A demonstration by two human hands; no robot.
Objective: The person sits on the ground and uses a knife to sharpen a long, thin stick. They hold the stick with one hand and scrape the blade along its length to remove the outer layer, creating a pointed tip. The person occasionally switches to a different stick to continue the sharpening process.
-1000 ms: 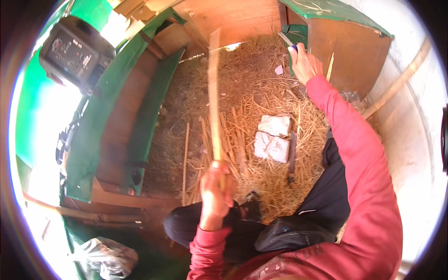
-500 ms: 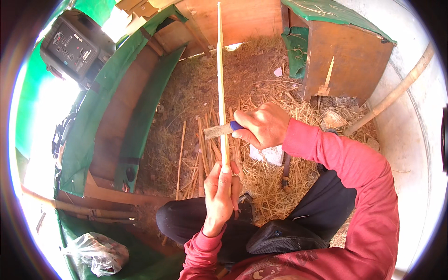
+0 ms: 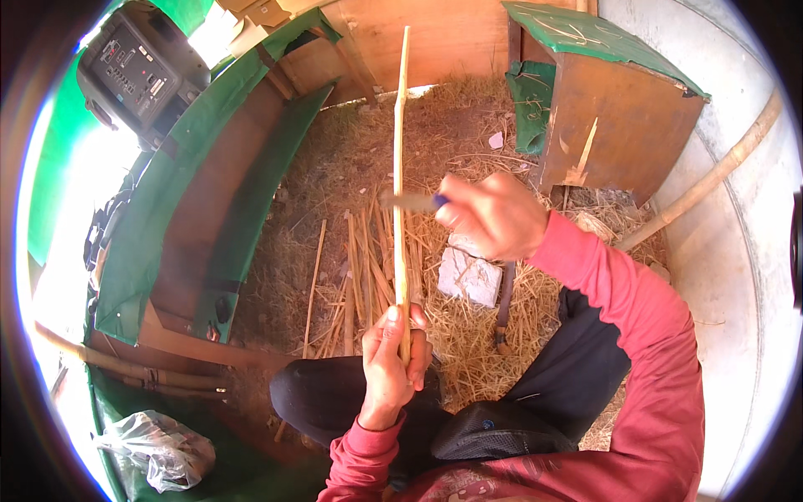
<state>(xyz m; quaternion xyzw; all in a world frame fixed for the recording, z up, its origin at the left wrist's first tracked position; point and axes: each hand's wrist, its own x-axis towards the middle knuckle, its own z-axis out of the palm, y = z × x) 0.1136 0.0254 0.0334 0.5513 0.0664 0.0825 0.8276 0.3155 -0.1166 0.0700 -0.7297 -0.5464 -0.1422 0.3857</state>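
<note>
My left hand (image 3: 392, 361) is closed round the lower end of a long, pale wooden stick (image 3: 399, 171), which stands nearly upright and points away from me. In my right hand (image 3: 493, 216) is the blue handle of a knife (image 3: 414, 202). Its blade, smeared by motion, crosses the stick about midway up; whether the edge touches the wood I cannot tell. Beyond and below my hands lie several thin sticks (image 3: 361, 255) on the ground.
Wood shavings (image 3: 493, 335) surround a pale stone block (image 3: 468, 276) and a dark long tool (image 3: 505, 305). A green-topped wooden box (image 3: 623, 117) stands far right, a bench with green cloth (image 3: 188, 226) left. A black speaker (image 3: 138, 71) and a plastic bag (image 3: 163, 448) are also left.
My right hand and the knife have moved up along the stick and a little right, away from my left hand. The left hand and the stick are slightly lower.
</note>
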